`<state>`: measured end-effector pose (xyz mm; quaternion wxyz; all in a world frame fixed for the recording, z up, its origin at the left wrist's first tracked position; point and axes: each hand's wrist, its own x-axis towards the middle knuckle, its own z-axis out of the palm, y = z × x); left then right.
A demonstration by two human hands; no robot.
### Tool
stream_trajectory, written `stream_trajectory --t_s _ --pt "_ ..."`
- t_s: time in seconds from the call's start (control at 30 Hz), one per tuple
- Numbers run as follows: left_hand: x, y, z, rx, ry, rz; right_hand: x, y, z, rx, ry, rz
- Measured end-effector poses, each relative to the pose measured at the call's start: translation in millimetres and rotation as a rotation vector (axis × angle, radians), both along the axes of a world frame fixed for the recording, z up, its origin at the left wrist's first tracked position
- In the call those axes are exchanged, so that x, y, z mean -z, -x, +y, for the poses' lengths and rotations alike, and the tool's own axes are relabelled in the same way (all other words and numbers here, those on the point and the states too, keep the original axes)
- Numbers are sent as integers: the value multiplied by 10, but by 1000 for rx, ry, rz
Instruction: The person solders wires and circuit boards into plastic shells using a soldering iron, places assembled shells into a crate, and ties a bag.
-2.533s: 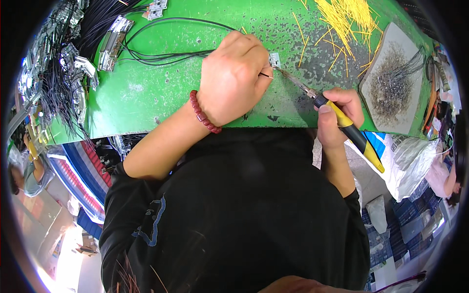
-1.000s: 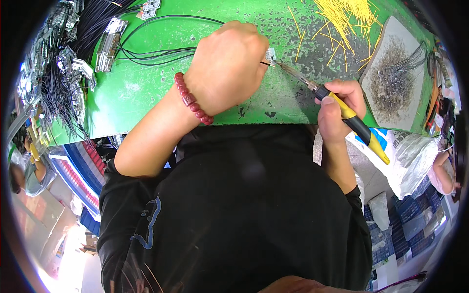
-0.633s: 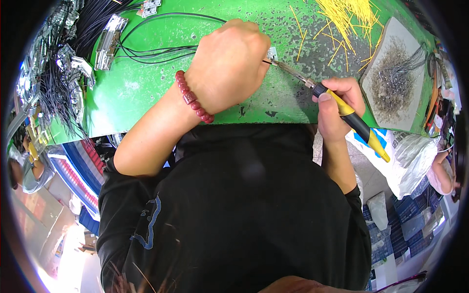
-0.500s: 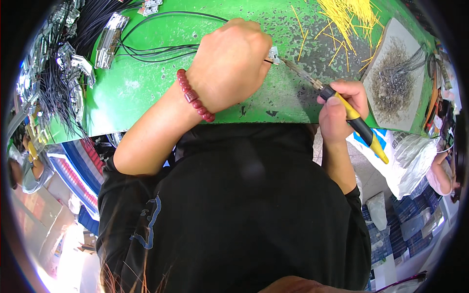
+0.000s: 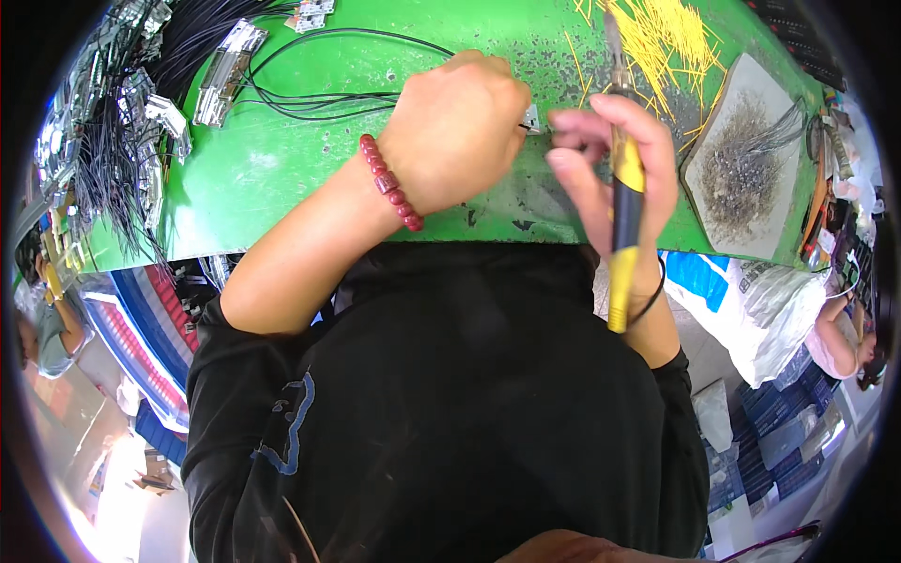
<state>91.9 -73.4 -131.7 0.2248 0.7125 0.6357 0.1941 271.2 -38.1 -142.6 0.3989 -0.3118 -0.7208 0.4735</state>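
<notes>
Knuckles up, my left hand [image 5: 458,136] is closed over the end of several black wires [image 5: 343,98]; its fingertips are hidden beneath it. A small silvery metal piece [image 5: 532,119] shows just past those fingers, a dark wire end beside it. My right hand [image 5: 648,155] keeps a yellow-and-black soldering iron [image 5: 625,202] in its grip, nearly upright in view with the tip pointing to the far side. The thumb and a finger of that hand, blurred, reach toward the metal piece. Whether they touch it I cannot tell.
Thin yellow sticks [image 5: 666,42] lie scattered at the far right. A pale board [image 5: 774,108] near them carries grey crumbs and fine wires. Metal parts with black wires [image 5: 113,141] are heaped at the left, near a silvery part [image 5: 228,75]. The green table [image 5: 310,197] ends before my body.
The soldering iron has swung away from the metal piece, from slanting to nearly upright. My right thumb and finger have spread toward the piece. My left hand has barely moved.
</notes>
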Motion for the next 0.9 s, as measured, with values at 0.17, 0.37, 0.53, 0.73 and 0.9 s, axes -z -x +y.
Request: stream_trajectory --t_s 0.17,0.37,0.53,0.73,0.9 --pt "19 2 -15 0 -11 -19 50 189 20 23 -259 -49" --pt "49 42 -9 22 -23 -58 26 104 125 73 69 -143" --pt "-24 79 -3 25 -16 -162 97 119 83 28 83 -170" --pt "-10 84 13 7 -8 -156 136 122 62 94 49 -93" --pt "12 73 4 -14 -10 -152 190 51 54 75 -66 -89"
